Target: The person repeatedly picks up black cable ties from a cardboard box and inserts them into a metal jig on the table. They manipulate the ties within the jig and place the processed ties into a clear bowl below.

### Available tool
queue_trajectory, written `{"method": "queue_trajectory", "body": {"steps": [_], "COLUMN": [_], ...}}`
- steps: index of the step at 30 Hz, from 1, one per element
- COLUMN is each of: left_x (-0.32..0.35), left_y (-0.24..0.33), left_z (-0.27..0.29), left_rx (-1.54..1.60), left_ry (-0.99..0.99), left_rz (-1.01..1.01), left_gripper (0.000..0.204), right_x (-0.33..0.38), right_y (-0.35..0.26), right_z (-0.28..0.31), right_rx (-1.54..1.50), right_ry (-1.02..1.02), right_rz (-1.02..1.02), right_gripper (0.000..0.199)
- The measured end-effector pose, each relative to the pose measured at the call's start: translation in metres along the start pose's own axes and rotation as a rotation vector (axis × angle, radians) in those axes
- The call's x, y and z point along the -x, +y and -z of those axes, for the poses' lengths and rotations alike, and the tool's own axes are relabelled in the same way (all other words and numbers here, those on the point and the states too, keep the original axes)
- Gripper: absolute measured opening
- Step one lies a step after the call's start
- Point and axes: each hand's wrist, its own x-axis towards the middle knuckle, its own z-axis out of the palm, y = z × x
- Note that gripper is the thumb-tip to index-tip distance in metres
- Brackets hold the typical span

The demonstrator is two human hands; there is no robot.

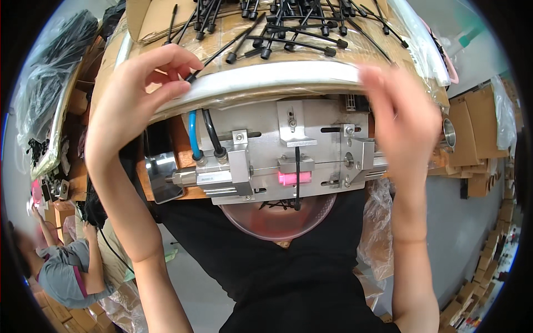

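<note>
Left hand [136, 91]: raised over the near left edge of the workbench [266, 77], thumb and forefinger pinched on the tip of one black plastic pin [219, 53], a thin rod with a thicker cap at its far end. The pin lies slanted on the cardboard bench top, just behind the white plastic-wrapped rim.

Right hand [402, 119]: raised at the near right edge of the bench, blurred; fingers loosely spread and pointing up, palm over the rim. Whether it grips anything cannot be told.

Pile of black pins [294, 25]: many like pieces scattered across the middle and far side of the bench top, well apart from the right hand.

Metal fixture [277, 155]: bolted under the near edge of the bench; grey plates, a horizontal cylinder, one blue and one black hose on its left, a small pink block [294, 178] at its centre, one black pin standing upright in it.

Clear round bowl [277, 216]: directly below the fixture, a few black pieces inside.

Packages: brown cardboard boxes [474, 133] stacked beyond the right edge of the bench; black-filled clear plastic bags [47, 77] at the left.

Another person [66, 266]: seated, lower left.
</note>
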Motion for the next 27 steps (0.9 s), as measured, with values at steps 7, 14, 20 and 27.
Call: {"method": "queue_trajectory", "body": {"steps": [7, 14, 20, 27], "left_x": [0.053, 0.122, 0.110, 0.111], "left_y": [0.020, 0.091, 0.091, 0.091], "left_z": [-0.058, -0.186, -0.212, -0.201], "left_rx": [0.059, -0.229, -0.378, -0.363], "left_ry": [0.531, 0.214, 0.127, 0.066], "left_rz": [-0.018, -0.071, -0.015, 0.014], "left_gripper": [0.022, 0.066, 0.070, 0.073], "right_x": [-0.059, -0.027, 0.009, 0.092], "right_y": [0.040, 0.067, 0.037, -0.038], "right_z": [-0.015, 0.034, 0.063, 0.036], "right_rx": [0.005, -0.890, -1.012, -0.795], "right_ry": [-0.190, -0.113, 0.043, 0.043], "right_rz": [0.004, -0.470, -0.384, -0.317], "right_gripper": [0.010, 0.029, 0.040, 0.040]}}
